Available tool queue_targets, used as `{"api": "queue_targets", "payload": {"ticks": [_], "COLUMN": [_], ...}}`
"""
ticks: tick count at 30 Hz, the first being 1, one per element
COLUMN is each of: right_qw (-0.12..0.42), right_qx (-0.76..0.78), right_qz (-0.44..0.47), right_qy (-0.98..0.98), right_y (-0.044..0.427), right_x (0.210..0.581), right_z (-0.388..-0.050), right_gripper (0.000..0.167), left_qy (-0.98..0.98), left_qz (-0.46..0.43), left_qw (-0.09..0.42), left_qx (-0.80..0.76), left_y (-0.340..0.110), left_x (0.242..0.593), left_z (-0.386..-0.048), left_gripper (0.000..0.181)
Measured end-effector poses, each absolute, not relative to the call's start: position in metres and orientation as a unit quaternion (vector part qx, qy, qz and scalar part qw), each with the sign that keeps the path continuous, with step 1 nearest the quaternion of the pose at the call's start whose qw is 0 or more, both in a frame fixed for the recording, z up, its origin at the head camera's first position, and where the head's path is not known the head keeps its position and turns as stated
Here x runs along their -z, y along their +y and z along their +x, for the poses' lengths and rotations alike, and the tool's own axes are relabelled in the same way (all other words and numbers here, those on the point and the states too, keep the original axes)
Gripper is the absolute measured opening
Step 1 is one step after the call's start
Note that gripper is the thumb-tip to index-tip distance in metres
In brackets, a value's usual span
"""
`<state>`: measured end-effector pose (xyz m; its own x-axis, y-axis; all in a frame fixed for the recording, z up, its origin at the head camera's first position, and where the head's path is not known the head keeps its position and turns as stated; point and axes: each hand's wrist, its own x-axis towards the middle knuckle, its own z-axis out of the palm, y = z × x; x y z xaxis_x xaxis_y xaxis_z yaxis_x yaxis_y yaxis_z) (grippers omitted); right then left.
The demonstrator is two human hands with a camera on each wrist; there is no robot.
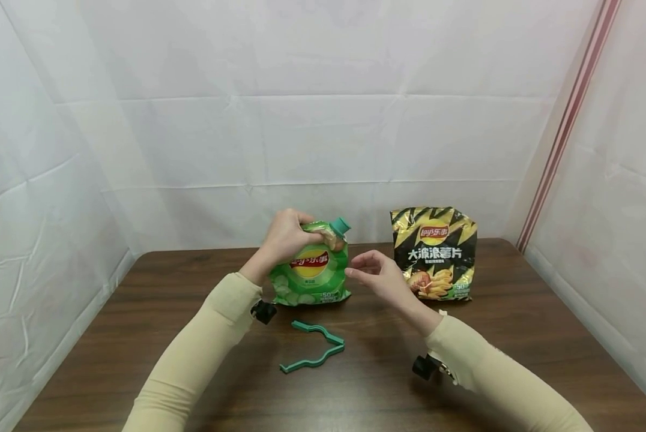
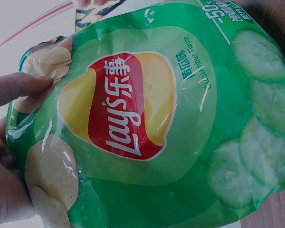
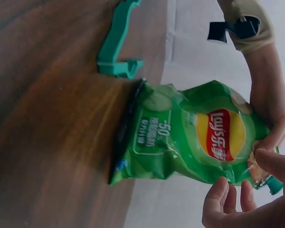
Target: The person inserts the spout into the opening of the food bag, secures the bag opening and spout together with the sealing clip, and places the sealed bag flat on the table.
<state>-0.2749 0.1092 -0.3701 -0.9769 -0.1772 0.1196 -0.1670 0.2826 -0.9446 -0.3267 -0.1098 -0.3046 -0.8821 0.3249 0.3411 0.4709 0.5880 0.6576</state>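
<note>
A green chip bag point(image 1: 323, 277) stands on the table, its top gripped by my left hand point(image 1: 290, 234), thumb in front and fingers behind. In the left wrist view the bag point(image 2: 194, 142) fills most of the picture, with the left hand point(image 2: 12, 123) at its top edge. A teal cap-like piece point(image 1: 340, 226) sticks out at the bag's upper right corner. Beside the bag's right edge is my right hand point(image 1: 379, 277), fingers bent loosely and holding nothing; in the right wrist view its fingers point(image 3: 219, 190) are close to the bag point(image 3: 190, 137), contact unclear.
A teal V-shaped clip point(image 1: 314, 362) lies on the wooden table point(image 1: 220, 384) in front of the green bag. To the right a black and yellow chip bag point(image 1: 435, 264) stands upright. White sheeting point(image 1: 317, 138) hangs behind and at the sides.
</note>
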Motion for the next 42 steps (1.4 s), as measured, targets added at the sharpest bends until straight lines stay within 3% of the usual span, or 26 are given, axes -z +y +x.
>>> {"api": "queue_targets", "payload": {"ticks": [29, 42], "right_qw": [0.209, 0.213], "right_qx": [0.527, 0.485], "right_qz": [-0.109, -0.19], "right_qy": [0.816, 0.827], "right_y": [0.094, 0.089], "right_x": [0.418, 0.428], "right_z": [-0.251, -0.25], "right_gripper": [0.034, 0.03], "left_qy": [-0.886, -0.887], "left_qz": [-0.221, -0.222], "left_qw": [0.091, 0.09], "left_qx": [0.397, 0.396], "left_y": [-0.111, -0.109], "left_x": [0.305, 0.302], "left_z": [-0.328, -0.327], "left_gripper": [0.013, 0.009]}}
